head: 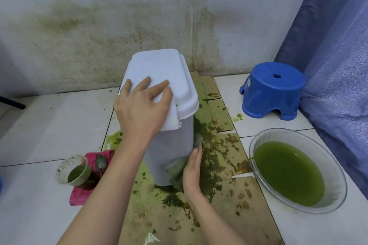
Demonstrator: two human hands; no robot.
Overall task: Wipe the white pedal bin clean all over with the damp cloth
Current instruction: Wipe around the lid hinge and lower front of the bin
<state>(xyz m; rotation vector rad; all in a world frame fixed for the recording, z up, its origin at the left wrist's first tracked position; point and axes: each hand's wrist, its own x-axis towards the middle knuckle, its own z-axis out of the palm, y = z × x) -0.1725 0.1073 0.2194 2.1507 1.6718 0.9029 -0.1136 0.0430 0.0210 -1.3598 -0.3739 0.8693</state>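
White pedal bin point(169, 145) standing upright, lid closed, on a flattened sheet of brown cardboard point(229, 215) laid over a pale tiled floor point(49, 125), close to a whitish wall point(99, 16) stained with greenish-brown streaks and specks. The left hand point(142, 105) rests flat on the lid, fingers straight and slightly spread. The right hand point(192, 169), fingers straight and together, presses a greenish-grey damp cloth point(176, 171) against the bin's lower right side, near its base. The cardboard is spattered with green and brown residue, densest just right of the bin. To the right: a clear glass bowl point(336, 175) of green liquid and, beyond it, a blue plastic stool point(272, 89) beside a blue curtain point(338, 55). To the left: a small cup point(74, 169) of green liquid and a spoon point(100, 162), both on a pink cloth point(78, 195).
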